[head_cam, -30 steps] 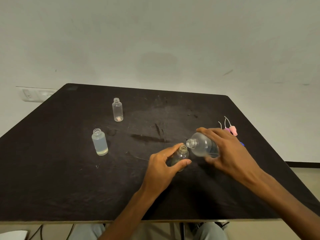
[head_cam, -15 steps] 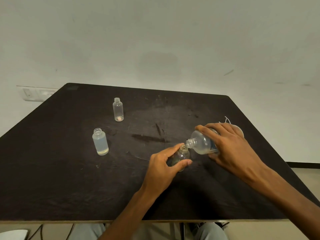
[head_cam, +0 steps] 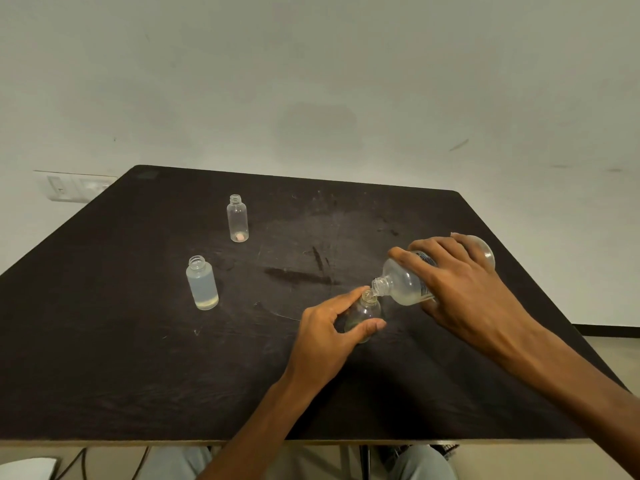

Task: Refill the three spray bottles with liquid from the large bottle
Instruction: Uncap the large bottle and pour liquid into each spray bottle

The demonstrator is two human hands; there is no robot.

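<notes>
My right hand [head_cam: 460, 292] grips the large clear bottle [head_cam: 405, 285], tilted with its mouth down and to the left. Its neck meets the open mouth of a small clear spray bottle [head_cam: 363, 311], which my left hand [head_cam: 329, 330] holds upright on the black table [head_cam: 138, 358]. A thin stream of liquid shows at the two mouths. Two more small bottles stand uncapped to the left: a frosted one [head_cam: 202, 282] with a little liquid at the bottom, and farther back a clear one [head_cam: 237, 219] with a pinkish bit at its base.
The table's front edge runs just below my forearms. A white wall rises behind the table, with a switch plate [head_cam: 76, 186] at the left. Cables and my knees show under the front edge.
My right hand has raised the back of the large bottle and tipped its mouth down onto the small bottle. The pink spray caps behind it are now hidden. My left hand has stayed put.
</notes>
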